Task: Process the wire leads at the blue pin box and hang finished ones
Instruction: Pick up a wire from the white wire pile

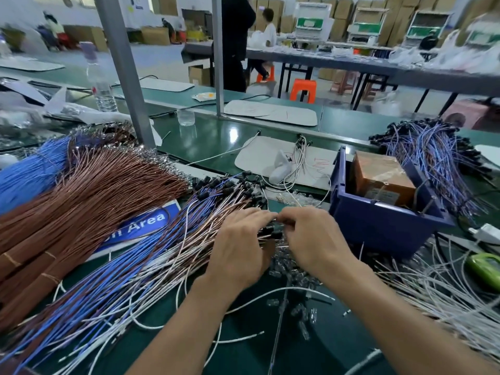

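Note:
My left hand (239,246) and my right hand (313,238) meet at the middle of the green bench, fingers curled and pinching the black-capped ends of a wire lead (272,230) from the fanned pile of blue, white and copper leads (151,255). What lies between the fingertips is hidden. The blue pin box (384,226) stands just right of my right hand, with a brown taped carton (381,177) inside. A bunch of blue and white finished leads (433,155) hangs over behind the box at the right.
Thick bundles of copper wire (81,201) and blue wire (29,169) lie at the left. Small clear connectors (295,269) are scattered under my hands. Loose white wires (443,288) cover the right front. A grey post (121,69), a water bottle (101,85) and a green tool (484,266) stand around.

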Demonstrator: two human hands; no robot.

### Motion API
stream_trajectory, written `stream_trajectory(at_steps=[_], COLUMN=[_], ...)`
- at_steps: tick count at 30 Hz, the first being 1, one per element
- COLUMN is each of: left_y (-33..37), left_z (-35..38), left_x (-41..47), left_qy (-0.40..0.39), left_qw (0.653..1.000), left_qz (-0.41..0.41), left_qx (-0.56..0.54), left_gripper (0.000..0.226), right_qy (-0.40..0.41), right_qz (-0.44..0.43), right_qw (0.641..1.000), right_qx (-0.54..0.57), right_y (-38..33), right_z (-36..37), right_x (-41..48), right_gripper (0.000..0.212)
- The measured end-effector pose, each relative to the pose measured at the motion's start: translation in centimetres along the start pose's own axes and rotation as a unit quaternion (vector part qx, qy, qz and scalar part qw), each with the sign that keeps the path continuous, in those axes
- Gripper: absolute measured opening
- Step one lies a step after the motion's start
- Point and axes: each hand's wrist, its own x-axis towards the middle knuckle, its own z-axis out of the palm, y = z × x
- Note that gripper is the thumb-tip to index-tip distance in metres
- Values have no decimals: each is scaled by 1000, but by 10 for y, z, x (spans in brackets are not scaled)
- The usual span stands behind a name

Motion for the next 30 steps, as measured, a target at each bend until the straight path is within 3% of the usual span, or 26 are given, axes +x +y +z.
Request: stream_trajectory(at_steps=[2,5,9,12,15,19,24,30], left_y=[1,4,8,6,12,44,94,118], left_z=[-3,-15,-26,-32,-33,-31,-16,11], left_x=[2,2,5,8,11,16,29,40], left_qy=[29,65,11,-12,-18,-22,-21,-43], left_qw=[999,987,945,936,925,948,952,946], left_qz=[2,-69,-102,-108,-128,-56,19,11], left_qx=[-21,-131,-312,-334,-359,-312,-306,-321], left_gripper=[32,25,11,30,28,31,19,12], right_qy=[36,92,152,176,163,161,203,180], right_qz=[-6,-1,56,116,136,133,70,33], right_qw=[998,990,970,957,960,973,974,981], right_qx=[50,110,184,200,182,99,71,70], right_y=[1,5,20,40,53,59,53,63], right_z=[-9,-26,-42,-52,-63,-81,-99,-106], right_x=[-5,-22,-58,-79,-91,-102,-98,-81], right_gripper=[22,19,27,33,36,34,42,16])
